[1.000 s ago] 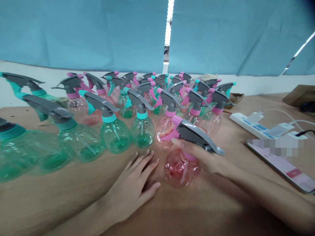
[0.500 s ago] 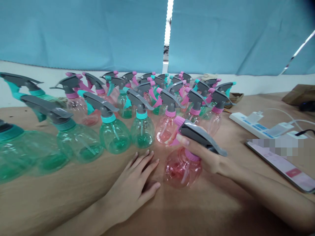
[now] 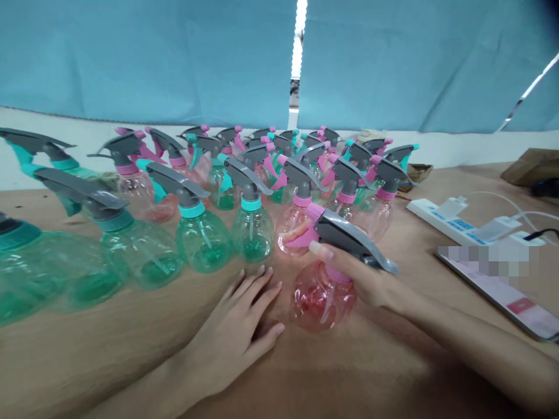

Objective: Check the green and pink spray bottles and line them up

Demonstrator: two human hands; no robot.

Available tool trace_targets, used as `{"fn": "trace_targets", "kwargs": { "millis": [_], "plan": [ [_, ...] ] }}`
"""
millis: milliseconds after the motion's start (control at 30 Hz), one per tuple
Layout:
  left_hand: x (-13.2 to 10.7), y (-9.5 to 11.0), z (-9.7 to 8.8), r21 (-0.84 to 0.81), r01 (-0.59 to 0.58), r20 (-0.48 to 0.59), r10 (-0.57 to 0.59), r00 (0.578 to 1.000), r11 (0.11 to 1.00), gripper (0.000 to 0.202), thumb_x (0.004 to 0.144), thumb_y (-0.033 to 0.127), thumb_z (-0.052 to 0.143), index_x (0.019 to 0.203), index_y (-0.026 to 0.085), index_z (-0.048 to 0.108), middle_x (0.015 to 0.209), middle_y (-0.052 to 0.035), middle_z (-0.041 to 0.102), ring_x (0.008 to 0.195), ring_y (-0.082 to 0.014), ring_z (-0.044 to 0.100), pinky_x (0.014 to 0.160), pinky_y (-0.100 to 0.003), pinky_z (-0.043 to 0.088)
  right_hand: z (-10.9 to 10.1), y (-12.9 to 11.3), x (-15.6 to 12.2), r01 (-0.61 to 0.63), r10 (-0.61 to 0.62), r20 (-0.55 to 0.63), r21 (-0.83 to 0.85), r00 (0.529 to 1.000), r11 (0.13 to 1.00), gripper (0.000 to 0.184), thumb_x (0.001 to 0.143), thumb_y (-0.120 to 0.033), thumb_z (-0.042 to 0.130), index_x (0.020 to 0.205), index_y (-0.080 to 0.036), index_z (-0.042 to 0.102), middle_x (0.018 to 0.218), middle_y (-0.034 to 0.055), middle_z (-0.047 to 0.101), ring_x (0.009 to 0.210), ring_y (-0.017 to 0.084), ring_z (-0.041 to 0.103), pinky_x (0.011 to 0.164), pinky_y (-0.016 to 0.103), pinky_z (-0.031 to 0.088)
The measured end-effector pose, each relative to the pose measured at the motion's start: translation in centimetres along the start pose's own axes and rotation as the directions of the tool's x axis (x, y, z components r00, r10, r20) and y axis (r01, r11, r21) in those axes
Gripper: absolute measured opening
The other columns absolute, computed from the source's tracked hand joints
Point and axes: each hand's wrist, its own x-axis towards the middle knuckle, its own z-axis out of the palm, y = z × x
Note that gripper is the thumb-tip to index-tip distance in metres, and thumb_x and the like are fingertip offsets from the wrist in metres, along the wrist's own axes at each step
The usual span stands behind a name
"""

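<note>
Gripped by the neck and trigger, a pink spray bottle (image 3: pixel 323 299) with a grey and pink spray head stands close in front of me. My right hand (image 3: pixel 349 265) is closed around it, the thumb on the near side and a finger showing at the pink trigger. Its other fingers are hidden behind the bottle. My left hand (image 3: pixel 242 326) lies flat on the wooden table (image 3: pixel 144 361) with its fingers spread, left of that bottle and holding nothing. Just beyond my left fingertips are a green spray bottle (image 3: pixel 253 233) and another green spray bottle (image 3: pixel 204 241).
Several more pink and green spray bottles (image 3: pixel 140 256) stand in rows across the back and left. On the right are a white power strip (image 3: pixel 441 221) with plugs and cables, a phone (image 3: pixel 493 291) and a brown box (image 3: pixel 533 171). A blue curtain (image 3: pixel 152 64) hangs behind.
The held pink spray bottle and my right hand have shifted very slightly left and up. A finger now shows more clearly at the trigger. My left hand has stayed still.
</note>
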Motion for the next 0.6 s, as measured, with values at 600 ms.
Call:
{"fn": "trace_targets", "kwargs": {
  "millis": [600],
  "plan": [
    [0.0,0.0,-0.1,0.056,-0.005,0.030,0.004,1.000,0.998,0.050,0.096,0.045,0.047,0.138,0.018,0.044,0.147,-0.0091,0.041,0.134,-0.0261,0.036,0.109,-0.045,0.029,0.7,-1.0,0.8,0.030,-0.028,-0.026,0.098,0.999,0.995,0.016,0.090,-0.016,0.055,0.101,-0.025,0.063,0.090,-0.0052,0.063,0.082,0.010,0.058,0.075,0.022,0.047]
  ]
}}
